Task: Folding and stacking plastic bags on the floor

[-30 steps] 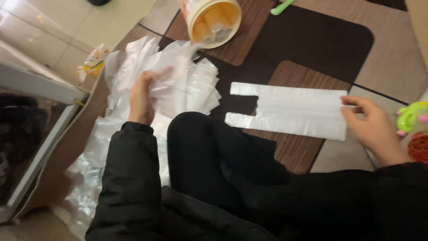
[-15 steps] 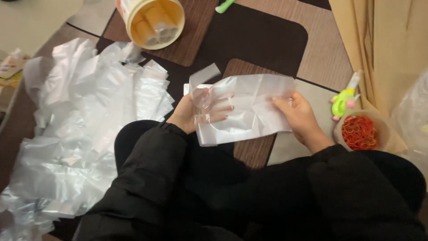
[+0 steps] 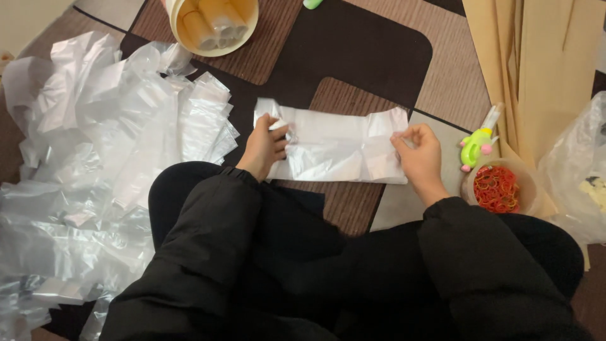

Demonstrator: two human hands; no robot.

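- Head view: a person in black sleeves sits on a patterned floor mat [image 3: 353, 57] and looks down at their own two hands.
- The left hand [image 3: 264, 146] is curled shut on the left end of a white plastic bag [image 3: 334, 146]. The fingers fold over the bunched edge of the bag.
- The right hand [image 3: 420, 155] pinches the right end of the same bag. The thumb and fingertips are closed on the edge, and the other fingers are tucked in.
- The bag lies flat on the mat and stretches from one hand to the other. It is right in front of the person's knees.
- To the left of the left hand lies a big messy pile of clear plastic bags [image 3: 95, 164]. The near edge of the pile is just beside that hand.
- Above the left hand, farther away, stands a pale round bucket [image 3: 211, 25] with rolls inside.
- To the right of the right hand sits a small cup of red rubber bands [image 3: 499, 188]. It is near that hand but not touching it.
- Just above the cup lies a little green and pink toy-like thing [image 3: 476, 144].
- Farther right is a crinkly clear bag [image 3: 577, 164], and above it are tan sheets [image 3: 536, 57].
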